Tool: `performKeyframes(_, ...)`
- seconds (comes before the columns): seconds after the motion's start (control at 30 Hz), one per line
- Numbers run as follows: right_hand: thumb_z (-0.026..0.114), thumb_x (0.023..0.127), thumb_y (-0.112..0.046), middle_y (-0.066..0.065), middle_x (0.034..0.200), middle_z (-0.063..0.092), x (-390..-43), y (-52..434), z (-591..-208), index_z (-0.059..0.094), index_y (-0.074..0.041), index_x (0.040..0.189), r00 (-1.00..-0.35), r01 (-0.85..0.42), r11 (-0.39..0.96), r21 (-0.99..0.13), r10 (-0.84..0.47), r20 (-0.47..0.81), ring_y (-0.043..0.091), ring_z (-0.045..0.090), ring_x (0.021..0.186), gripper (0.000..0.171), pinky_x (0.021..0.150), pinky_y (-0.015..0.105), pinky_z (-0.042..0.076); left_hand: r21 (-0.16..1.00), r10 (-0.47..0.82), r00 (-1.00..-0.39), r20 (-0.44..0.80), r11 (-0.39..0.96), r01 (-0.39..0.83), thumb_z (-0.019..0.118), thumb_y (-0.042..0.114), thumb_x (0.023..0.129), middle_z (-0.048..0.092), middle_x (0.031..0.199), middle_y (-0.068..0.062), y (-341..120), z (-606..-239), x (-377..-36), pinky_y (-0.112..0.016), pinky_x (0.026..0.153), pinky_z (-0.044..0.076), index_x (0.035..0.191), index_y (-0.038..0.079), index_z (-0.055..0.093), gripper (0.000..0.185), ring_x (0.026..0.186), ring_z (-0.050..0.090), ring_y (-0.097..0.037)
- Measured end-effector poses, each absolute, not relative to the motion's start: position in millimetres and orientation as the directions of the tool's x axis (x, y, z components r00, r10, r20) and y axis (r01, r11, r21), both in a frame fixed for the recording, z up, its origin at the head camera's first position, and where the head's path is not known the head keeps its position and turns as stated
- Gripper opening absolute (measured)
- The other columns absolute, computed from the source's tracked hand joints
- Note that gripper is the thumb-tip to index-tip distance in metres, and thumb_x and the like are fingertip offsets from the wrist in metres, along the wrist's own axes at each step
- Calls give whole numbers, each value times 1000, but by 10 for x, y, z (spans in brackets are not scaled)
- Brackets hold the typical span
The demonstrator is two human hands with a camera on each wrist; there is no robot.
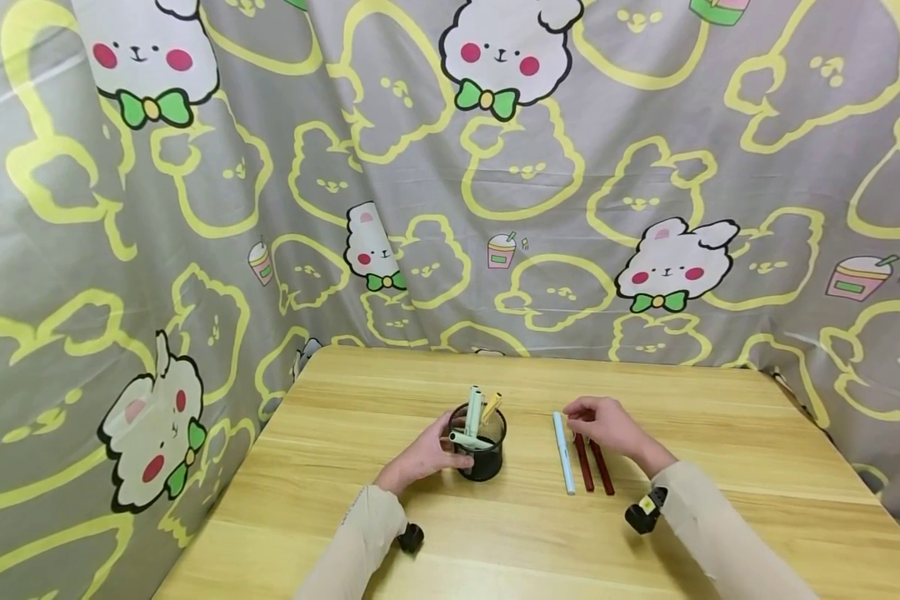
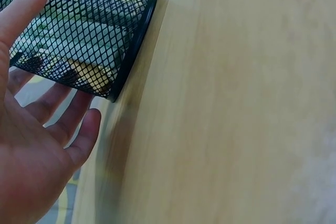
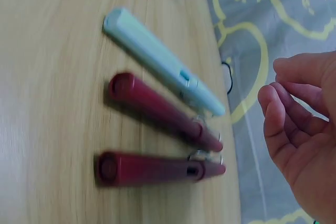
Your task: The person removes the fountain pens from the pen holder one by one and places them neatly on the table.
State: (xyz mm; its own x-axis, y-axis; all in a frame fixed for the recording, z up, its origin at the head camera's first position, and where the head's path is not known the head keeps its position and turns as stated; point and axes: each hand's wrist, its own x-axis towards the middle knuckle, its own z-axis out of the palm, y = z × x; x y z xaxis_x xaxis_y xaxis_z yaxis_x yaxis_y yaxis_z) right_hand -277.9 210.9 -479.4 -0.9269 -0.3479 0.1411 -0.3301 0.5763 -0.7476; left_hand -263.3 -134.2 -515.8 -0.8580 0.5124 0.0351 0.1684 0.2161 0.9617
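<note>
A black mesh pen cup [image 1: 483, 457] stands at mid-table with pale green pens [image 1: 473, 408] and a yellow one [image 1: 491, 406] sticking out of it. My left hand [image 1: 450, 450] cups its left side. In the left wrist view the thumb [image 2: 23, 9] lies on the mesh of the pen cup [image 2: 89, 30] and the fingers [image 2: 79, 129] stretch out beside it. To the right lie a light blue pen [image 1: 564, 454] and two dark red pens [image 1: 592, 465], side by side. My right hand [image 1: 583, 417] hovers over their far ends, its fingers loosely curled and holding nothing. In the right wrist view my right hand [image 3: 273, 82] is beside the light blue pen [image 3: 163, 61] and the dark red pens [image 3: 157, 140].
The wooden table [image 1: 720, 500] is enclosed at the back and both sides by a grey cartoon-print cloth [image 1: 450, 208]. Its bare wood runs to the right of the pens and towards the front edge.
</note>
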Motion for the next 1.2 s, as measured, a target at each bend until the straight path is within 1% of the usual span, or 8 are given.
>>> performKeyframes(0.2,63,90,-7,1,88,63,-2704,1964,-4725,66,0,105,-899,-386,552,-740,-403,168,15,57,77,17,63,26,50,953,521,-852,52,229,198,78,7,77,46,136,-11,-1363,-5187,-2655,-41,96,40,145,13,32,82,110,52,-26)
performKeyframes(0.27,63,90,-7,1,89,63,-2672,1907,-4683,67,-2,105,-891,-400,540,-741,-419,175,15,57,78,16,64,26,50,953,517,-855,45,235,192,78,7,76,48,133,-9,-1368,-5189,-2652,-40,95,40,145,14,33,83,110,52,-24)
performKeyframes(0.57,63,89,-5,7,94,65,-2572,1658,-4505,68,-5,104,-854,-465,504,-728,-473,218,15,58,82,15,69,27,50,944,517,-855,38,262,201,78,5,75,49,132,-11,-1365,-5106,-2620,-44,95,41,145,12,34,83,107,51,-22)
performKeyframes(0.67,64,89,-6,9,96,65,-2543,1586,-4454,68,-6,104,-844,-473,488,-733,-489,219,14,58,82,16,69,27,50,952,528,-849,30,244,186,77,2,76,49,131,-15,-1357,-5015,-2578,-49,96,40,145,9,34,82,107,52,-25)
performKeyframes(0.73,64,89,-7,7,95,66,-2528,1541,-4432,68,-6,104,-839,-477,478,-738,-497,220,14,59,82,15,69,27,50,957,544,-838,33,224,183,76,0,76,48,131,-18,-1355,-4955,-2552,-50,96,40,145,5,34,81,107,53,-27)
performKeyframes(0.9,65,90,-11,1,94,65,-2530,1455,-4414,69,-7,104,-821,-500,452,-738,-519,238,12,59,81,15,68,26,50,961,592,-804,48,191,198,74,-2,77,47,133,-19,-1366,-4918,-2555,-43,94,43,146,5,31,81,107,55,-24)
performKeyframes(1.03,65,90,-12,1,94,65,-2530,1393,-4411,69,-6,104,-812,-510,436,-741,-527,249,12,59,81,16,68,27,50,967,622,-780,67,152,204,72,-5,78,46,135,-19,-1372,-4933,-2583,-38,89,47,147,6,29,82,106,57,-22)
performKeyframes(1.2,66,89,-13,-2,91,65,-2521,1309,-4391,70,-7,103,-797,-528,411,-743,-542,266,11,59,79,16,67,27,50,973,620,-783,49,146,177,71,-6,78,45,136,-18,-1373,-4909,-2588,-32,85,48,148,7,28,83,102,58,-22)
